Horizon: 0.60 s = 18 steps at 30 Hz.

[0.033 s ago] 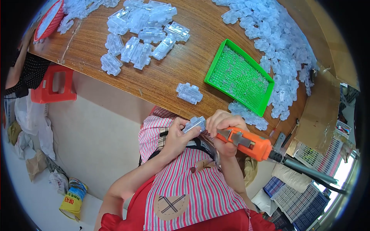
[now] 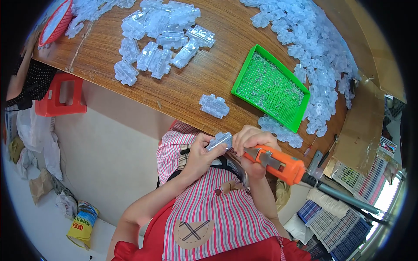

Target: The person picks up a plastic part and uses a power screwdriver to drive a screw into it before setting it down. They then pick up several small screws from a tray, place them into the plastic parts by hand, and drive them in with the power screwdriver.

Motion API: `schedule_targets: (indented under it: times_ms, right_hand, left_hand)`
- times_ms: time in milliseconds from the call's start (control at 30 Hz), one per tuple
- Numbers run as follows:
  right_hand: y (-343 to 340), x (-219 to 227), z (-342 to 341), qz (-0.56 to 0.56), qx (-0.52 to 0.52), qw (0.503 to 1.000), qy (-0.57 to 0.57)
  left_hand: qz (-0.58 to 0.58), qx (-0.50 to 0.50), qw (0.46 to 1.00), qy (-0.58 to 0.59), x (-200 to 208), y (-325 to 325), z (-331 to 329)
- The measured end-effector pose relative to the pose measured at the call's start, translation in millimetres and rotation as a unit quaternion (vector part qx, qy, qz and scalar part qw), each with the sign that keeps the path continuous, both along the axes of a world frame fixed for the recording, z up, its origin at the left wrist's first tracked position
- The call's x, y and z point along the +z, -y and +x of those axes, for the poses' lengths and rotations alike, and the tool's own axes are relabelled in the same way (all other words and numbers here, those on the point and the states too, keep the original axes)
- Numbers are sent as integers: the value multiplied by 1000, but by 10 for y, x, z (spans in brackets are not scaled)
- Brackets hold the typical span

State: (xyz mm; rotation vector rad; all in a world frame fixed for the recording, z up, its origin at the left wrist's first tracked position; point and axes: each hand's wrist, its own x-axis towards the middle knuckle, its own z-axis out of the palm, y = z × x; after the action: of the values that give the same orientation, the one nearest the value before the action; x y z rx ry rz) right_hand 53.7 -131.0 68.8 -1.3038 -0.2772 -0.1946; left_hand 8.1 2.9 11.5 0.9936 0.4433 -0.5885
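Just off the table's near edge, my left hand (image 2: 199, 157) pinches a clear plastic casing (image 2: 220, 140) between thumb and fingers. My right hand (image 2: 256, 145) is closed round the front of an orange electric screwdriver (image 2: 283, 165), its fingers close against the casing's right side. The screwdriver's tip is hidden by those fingers, so I cannot tell whether it touches the casing. A single clear casing (image 2: 214, 105) lies on the table just beyond my hands. To its right, a green tray (image 2: 239, 82) holds many small silvery screws (image 2: 272, 87).
The brown wooden table (image 2: 191, 78) carries a group of clear casings (image 2: 161, 39) and a large heap of clear parts (image 2: 315, 56) at right. A dark cable (image 2: 344, 198) trails from the screwdriver. A red stool (image 2: 65, 95) and another person's arm (image 2: 17, 80) are at left.
The rear of the orange screwdriver and its cable have dipped very slightly. My hands and the casing stay almost in place.
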Motion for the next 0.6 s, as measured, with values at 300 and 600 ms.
schedule_targets:
  times_ms: [300,600]
  right_hand:
    - [76,65,-12,22,-2,998,-60]
    - [629,516,184,-6,-164,986,22]
  left_hand:
    - [90,-50,994,38,-39,-29,-6]
    - [511,-199,716,432,588,-413,726]
